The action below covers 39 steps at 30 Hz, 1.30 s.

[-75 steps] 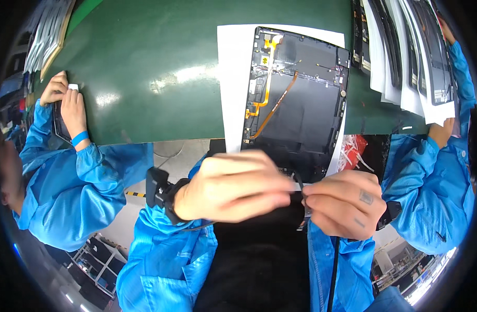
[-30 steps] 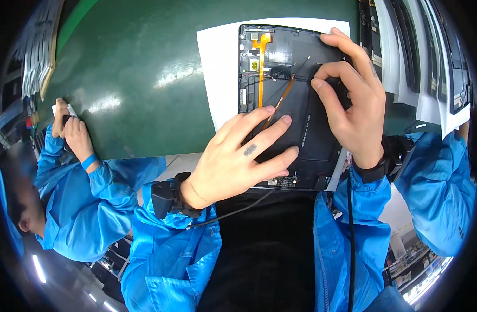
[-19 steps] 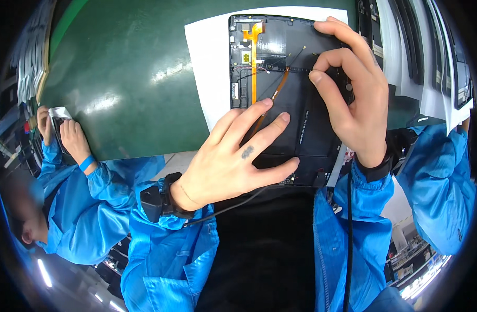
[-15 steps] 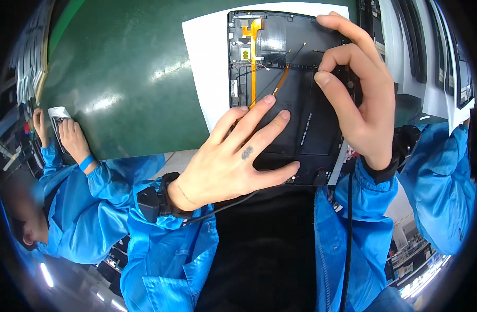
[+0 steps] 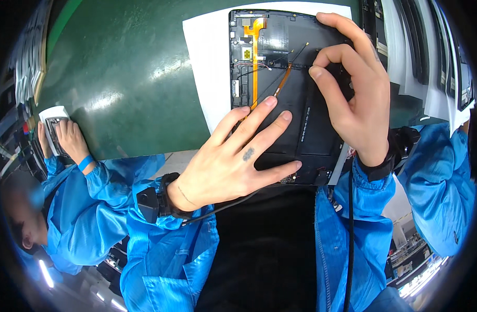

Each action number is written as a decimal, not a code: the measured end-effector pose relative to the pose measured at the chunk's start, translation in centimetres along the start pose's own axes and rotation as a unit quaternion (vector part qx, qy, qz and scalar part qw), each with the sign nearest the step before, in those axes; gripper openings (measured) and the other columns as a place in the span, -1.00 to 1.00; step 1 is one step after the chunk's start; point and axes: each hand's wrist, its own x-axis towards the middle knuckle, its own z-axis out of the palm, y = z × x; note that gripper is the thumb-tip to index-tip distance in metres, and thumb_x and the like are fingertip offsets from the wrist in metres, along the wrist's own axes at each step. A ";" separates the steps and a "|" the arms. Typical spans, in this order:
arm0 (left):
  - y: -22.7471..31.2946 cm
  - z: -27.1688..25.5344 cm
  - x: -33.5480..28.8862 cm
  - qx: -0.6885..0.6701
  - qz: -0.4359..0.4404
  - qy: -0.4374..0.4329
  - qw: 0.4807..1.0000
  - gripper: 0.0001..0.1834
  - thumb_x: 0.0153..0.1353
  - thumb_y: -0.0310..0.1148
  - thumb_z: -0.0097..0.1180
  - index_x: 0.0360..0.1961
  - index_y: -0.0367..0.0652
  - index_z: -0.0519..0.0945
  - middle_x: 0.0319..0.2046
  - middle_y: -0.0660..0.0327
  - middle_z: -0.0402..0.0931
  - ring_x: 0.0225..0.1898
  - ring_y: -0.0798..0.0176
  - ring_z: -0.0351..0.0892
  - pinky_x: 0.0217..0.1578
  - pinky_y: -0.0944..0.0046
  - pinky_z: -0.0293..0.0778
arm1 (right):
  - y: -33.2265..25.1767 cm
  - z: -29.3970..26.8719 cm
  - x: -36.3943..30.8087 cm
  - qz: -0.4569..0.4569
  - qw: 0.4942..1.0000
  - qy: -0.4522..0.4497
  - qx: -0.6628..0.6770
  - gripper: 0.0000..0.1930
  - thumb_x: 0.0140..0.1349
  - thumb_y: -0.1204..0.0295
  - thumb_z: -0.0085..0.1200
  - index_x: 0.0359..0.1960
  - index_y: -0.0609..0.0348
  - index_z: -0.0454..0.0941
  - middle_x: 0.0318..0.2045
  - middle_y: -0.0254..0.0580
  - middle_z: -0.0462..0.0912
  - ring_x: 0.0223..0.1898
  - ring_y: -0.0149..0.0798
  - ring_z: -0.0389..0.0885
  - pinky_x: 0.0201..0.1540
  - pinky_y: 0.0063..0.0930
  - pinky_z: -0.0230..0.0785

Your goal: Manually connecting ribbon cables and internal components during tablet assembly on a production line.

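Observation:
An opened black tablet [image 5: 306, 130] lies back-side up on a white paper sheet [image 5: 210, 67], showing its dark battery and an orange flex cable [image 5: 254, 57]. My left hand [image 5: 238, 156] lies flat with fingers spread on the tablet's lower left part, holding it down. My right hand [image 5: 353, 88] rests on the tablet's right side, with thumb and forefinger pinched at a thin strip near the middle of the board. What is between those fingertips is too small to make out.
The green mat [image 5: 119, 78] covers the bench. At the left edge another person's hands [image 5: 67, 138] in blue sleeves rest on a small device on white paper. Several tablets on white sheets [image 5: 436, 57] are stacked at the right. A blue-sleeved arm [image 5: 441, 182] is at right.
Both hands rose from near my chest onto the tablet. Since a second ago the left hand stays flat while the right fingers have crept left toward the middle strip.

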 end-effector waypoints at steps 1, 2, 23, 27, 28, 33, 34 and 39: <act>-0.1 0.0 -0.1 0.003 0.006 -0.002 1.000 -0.59 0.00 -0.10 0.53 -0.04 0.50 0.84 0.34 -0.01 0.52 0.42 -0.24 0.44 0.26 -0.19 0.42 | 0.0 0.0 0.0 -0.002 1.000 0.002 -0.004 -0.96 0.25 0.56 0.27 -0.32 0.23 0.64 0.34 -0.07 0.63 -0.03 -0.18 0.74 0.02 -0.39 0.51; -0.2 -0.1 -0.1 0.006 0.012 -0.005 1.000 -0.58 0.00 -0.10 0.52 -0.03 0.51 0.85 0.34 -0.01 0.52 0.42 -0.24 0.44 0.26 -0.18 0.42 | 0.0 0.1 0.0 -0.004 1.000 0.004 -0.009 -0.96 0.25 0.56 0.27 -0.32 0.23 0.64 0.34 -0.08 0.63 -0.01 -0.16 0.74 0.03 -0.38 0.52; -0.5 0.0 -0.6 -0.006 -0.004 -0.005 1.000 -0.57 0.06 -0.01 0.48 0.03 0.62 0.84 0.36 0.16 0.54 0.45 -0.14 0.43 0.28 -0.07 0.41 | -0.2 0.3 0.2 -0.017 0.999 0.001 -0.027 -0.93 0.23 0.61 0.30 -0.30 0.24 0.65 0.36 -0.09 0.58 0.09 -0.02 0.74 0.11 -0.30 0.55; -0.8 0.0 -0.7 0.014 0.003 -0.015 1.000 -0.59 0.11 -0.02 0.45 0.04 0.64 0.83 0.37 0.19 0.54 0.47 -0.12 0.41 0.31 -0.07 0.38 | -0.4 0.3 0.2 -0.002 1.000 -0.003 -0.016 -0.92 0.21 0.63 0.29 -0.29 0.25 0.64 0.35 -0.07 0.57 0.12 0.02 0.71 0.15 -0.27 0.53; -0.7 0.0 -0.7 0.009 -0.002 -0.016 1.000 -0.59 0.11 -0.03 0.44 0.03 0.64 0.83 0.37 0.19 0.54 0.47 -0.12 0.41 0.32 -0.08 0.37 | -0.4 0.4 0.2 0.004 1.000 -0.003 -0.007 -0.90 0.19 0.64 0.29 -0.29 0.26 0.64 0.33 -0.04 0.57 0.15 0.06 0.68 0.18 -0.23 0.51; -0.8 0.1 -0.7 -0.005 -0.006 -0.017 1.000 -0.52 0.06 -0.01 0.46 0.08 0.63 0.81 0.39 0.19 0.52 0.48 -0.12 0.39 0.33 -0.08 0.37 | -0.6 0.6 0.3 0.017 1.000 -0.003 0.026 -0.86 0.12 0.69 0.29 -0.29 0.29 0.62 0.28 0.05 0.57 0.28 0.21 0.57 0.30 -0.09 0.43; -0.8 -0.1 -0.6 -0.011 -0.008 -0.023 1.000 -0.50 0.06 0.00 0.46 0.10 0.63 0.80 0.40 0.19 0.51 0.49 -0.12 0.39 0.32 -0.09 0.38 | -0.6 0.6 0.3 0.017 0.999 -0.003 0.027 -0.86 0.12 0.69 0.28 -0.29 0.29 0.62 0.28 0.05 0.57 0.28 0.21 0.56 0.30 -0.09 0.43; -0.8 -0.4 -0.7 -0.022 -0.007 -0.029 0.999 -0.45 0.05 0.04 0.47 0.15 0.61 0.78 0.41 0.19 0.50 0.49 -0.12 0.37 0.30 -0.09 0.40 | -0.8 0.5 0.4 0.014 0.999 -0.008 0.028 -0.86 0.12 0.71 0.27 -0.30 0.31 0.60 0.27 0.03 0.57 0.31 0.20 0.55 0.33 -0.08 0.41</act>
